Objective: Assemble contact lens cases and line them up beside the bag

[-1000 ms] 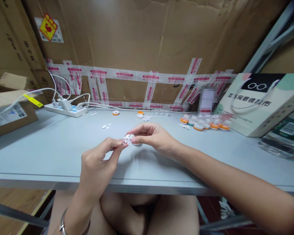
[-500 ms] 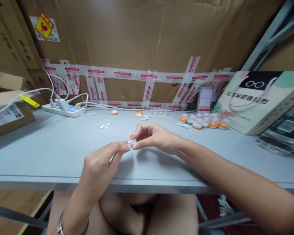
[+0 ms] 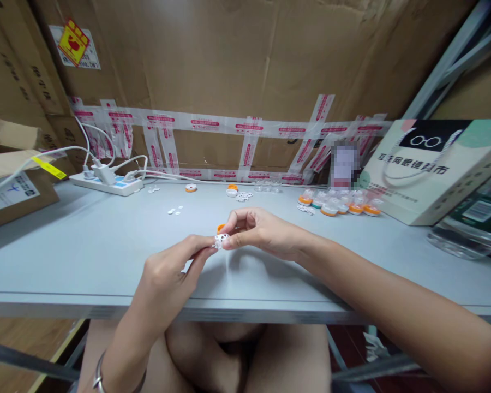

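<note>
Between my two hands, above the near middle of the grey table, is a small white openwork plastic piece [image 3: 220,240]. My left hand [image 3: 175,262] pinches its left side between thumb and fingers. From the other side my right hand [image 3: 257,232] grips it with thumb and curled fingers, partly covering it. Just behind the piece an orange ring-shaped part [image 3: 220,228] shows; whether it lies on the table or touches my fingers I cannot tell.
Small white discs [image 3: 174,211] lie left of my hands. Farther back are a round orange-and-white part [image 3: 191,188], white openwork pieces [image 3: 244,196] and clear caps [image 3: 268,187]. Several orange-rimmed assemblies [image 3: 330,209] cluster right, near a paper bag [image 3: 417,169]. A power strip [image 3: 106,185] stands left.
The white piece has turned slightly between my fingers, showing its openwork face more clearly. A little more of the orange part is visible. My hands have barely shifted.
</note>
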Available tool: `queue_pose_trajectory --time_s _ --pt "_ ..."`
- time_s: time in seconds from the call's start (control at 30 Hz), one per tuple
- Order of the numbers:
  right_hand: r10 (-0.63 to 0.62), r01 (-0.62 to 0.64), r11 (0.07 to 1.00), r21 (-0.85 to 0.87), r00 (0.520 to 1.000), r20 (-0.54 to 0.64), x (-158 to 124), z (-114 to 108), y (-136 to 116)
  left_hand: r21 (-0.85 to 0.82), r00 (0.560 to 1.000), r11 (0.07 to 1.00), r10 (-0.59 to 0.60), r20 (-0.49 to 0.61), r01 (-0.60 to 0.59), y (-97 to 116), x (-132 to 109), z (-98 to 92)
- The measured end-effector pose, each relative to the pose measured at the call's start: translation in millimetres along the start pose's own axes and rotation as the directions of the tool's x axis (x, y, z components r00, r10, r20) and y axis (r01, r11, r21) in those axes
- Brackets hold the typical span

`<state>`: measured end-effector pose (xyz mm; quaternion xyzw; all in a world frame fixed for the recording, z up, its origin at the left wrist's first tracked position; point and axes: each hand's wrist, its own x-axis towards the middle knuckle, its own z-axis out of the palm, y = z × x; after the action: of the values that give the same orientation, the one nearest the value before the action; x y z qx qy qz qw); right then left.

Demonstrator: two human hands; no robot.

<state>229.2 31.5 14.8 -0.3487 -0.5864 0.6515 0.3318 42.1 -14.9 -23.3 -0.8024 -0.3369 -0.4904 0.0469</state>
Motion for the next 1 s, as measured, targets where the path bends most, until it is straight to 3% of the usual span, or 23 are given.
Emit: queue_pose_trajectory --time_s 0.33,0.57,0.77,0.83,0.87,0.93,1.0 --pt "-0.067 0.067 0.998 0.008 0.994 0.089 2.5 0.4 1.1 0.028 0.988 0.995 -0.092 -0.124 0.097 3.3 1.3 1.0" --pt "0.025 -0.024 0.999 -0.025 0.999 0.042 5.5 0.1 2.5 0.048 0.988 0.991 -0.120 -0.093 0.124 3.1 2.7 -0.2" --pt "-0.013 0.032 0.984 -0.176 0.994 0.106 5.9 -10.3 -0.7 0.046 0.991 0.992 -0.115 -0.068 0.118 0.8 2.7 1.2" --pt "-0.074 0.073 0.923 -0.379 0.997 0.012 10.2 -29.1 -3.1 0.042 0.985 0.987 -0.152 -0.079 0.156 0.6 2.6 0.7" --pt "-0.164 0.078 0.853 -0.515 0.979 -0.124 13.7 -41.4 -3.6 0.036 0.981 0.984 -0.172 -0.084 0.176 0.4 2.5 0.4" --pt "-0.342 -0.104 0.607 -0.788 0.861 -0.377 22.7 -68.0 -1.7 0.020 0.977 0.980 -0.196 -0.088 0.199 -0.2 2.1 -0.4" --pt "-0.375 -0.206 0.518 -0.830 0.818 -0.437 33.3 -90.8 4.6 0.011 0.976 0.979 -0.203 -0.081 0.205 -0.8 1.6 -1.0"
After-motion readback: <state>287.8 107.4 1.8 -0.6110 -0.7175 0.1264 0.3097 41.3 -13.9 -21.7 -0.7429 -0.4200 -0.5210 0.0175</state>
